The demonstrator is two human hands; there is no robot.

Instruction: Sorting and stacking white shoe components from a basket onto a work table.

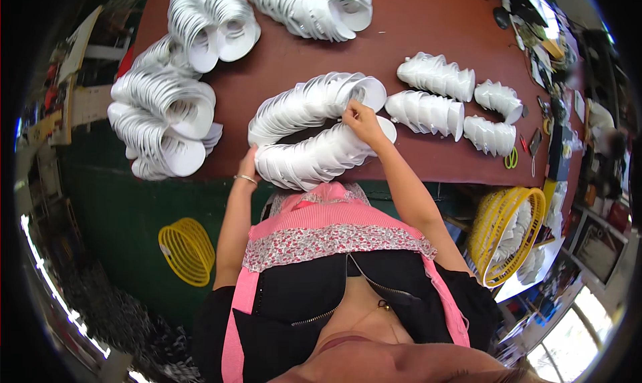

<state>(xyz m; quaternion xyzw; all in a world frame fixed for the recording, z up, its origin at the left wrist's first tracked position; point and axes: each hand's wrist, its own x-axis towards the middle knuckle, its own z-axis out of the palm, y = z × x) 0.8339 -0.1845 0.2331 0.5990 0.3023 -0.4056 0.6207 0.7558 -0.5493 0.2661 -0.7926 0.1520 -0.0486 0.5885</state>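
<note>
Two long, curved stacks of nested white cup-shaped pieces lie side by side at the table's near edge: a far stack (pixel 297 107) and a near stack (pixel 311 159). My left hand (pixel 249 164) is against the left end of the near stack, its fingers mostly hidden behind it. Between the right ends of both stacks, my right hand (pixel 363 122) has its fingertips pinched together at the rim of a white cup-shaped piece. What exactly lies between those fingertips is partly hidden.
More white stacks (pixel 160 102) crowd the table's left side and far edge (pixel 311 9). Shorter stacks (pixel 428 112) sit to the right, near green-handled scissors (pixel 511 158). A yellow basket (pixel 476 239) with white pieces stands below right; another yellow basket (pixel 162 239) is on the floor.
</note>
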